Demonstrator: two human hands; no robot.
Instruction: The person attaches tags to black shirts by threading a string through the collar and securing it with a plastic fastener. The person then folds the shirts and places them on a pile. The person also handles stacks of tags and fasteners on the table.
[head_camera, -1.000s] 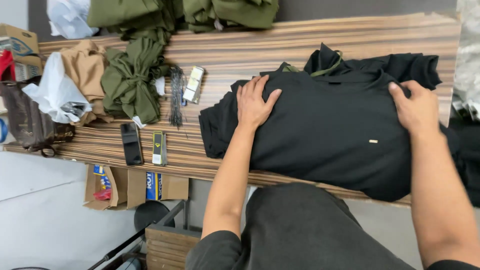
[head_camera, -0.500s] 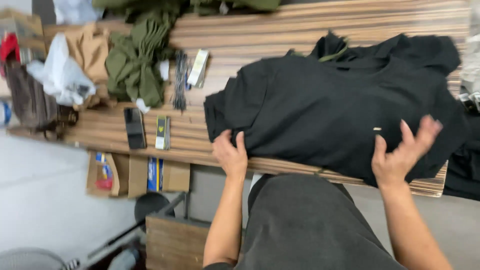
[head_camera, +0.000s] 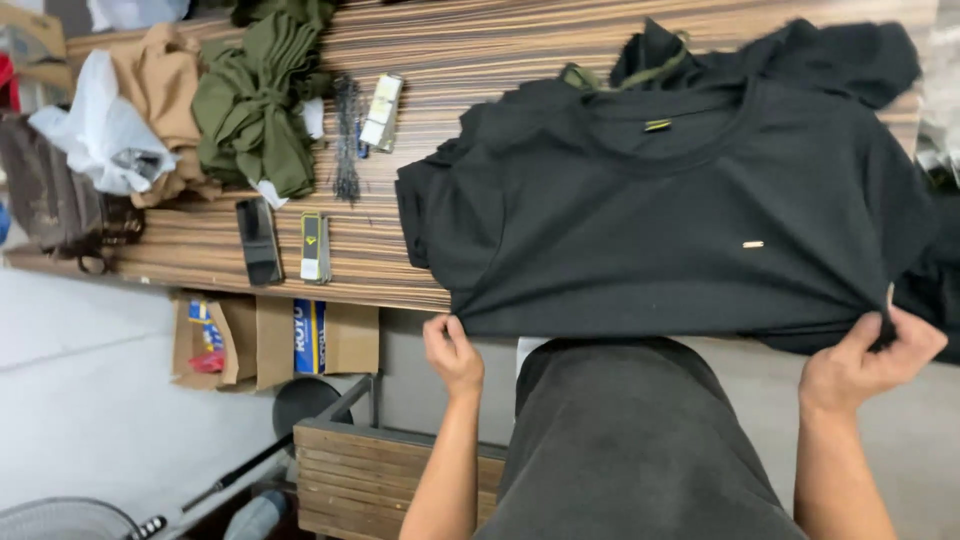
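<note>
A black T-shirt (head_camera: 660, 230) lies spread on the striped wooden table (head_camera: 450, 40), its hem hanging over the near edge. My left hand (head_camera: 452, 352) pinches the hem's left corner below the table edge. My right hand (head_camera: 865, 362) grips the hem's right corner. More black garments (head_camera: 830, 55) lie bunched behind the shirt at the far right. A small tag shows at the shirt's collar (head_camera: 657, 125).
Olive green clothes (head_camera: 255, 110), a tan garment (head_camera: 160, 80) and a white plastic bag (head_camera: 100, 130) lie at the table's left. A black phone (head_camera: 259, 240), a small flat device (head_camera: 315, 247) and cable ties (head_camera: 347, 135) sit near them. An open cardboard box (head_camera: 270, 340) and a wooden pallet (head_camera: 380, 470) stand below.
Both hands left the top of the shirt, drew back to the near table edge and took hold of the hem corners. The view moved closer.
</note>
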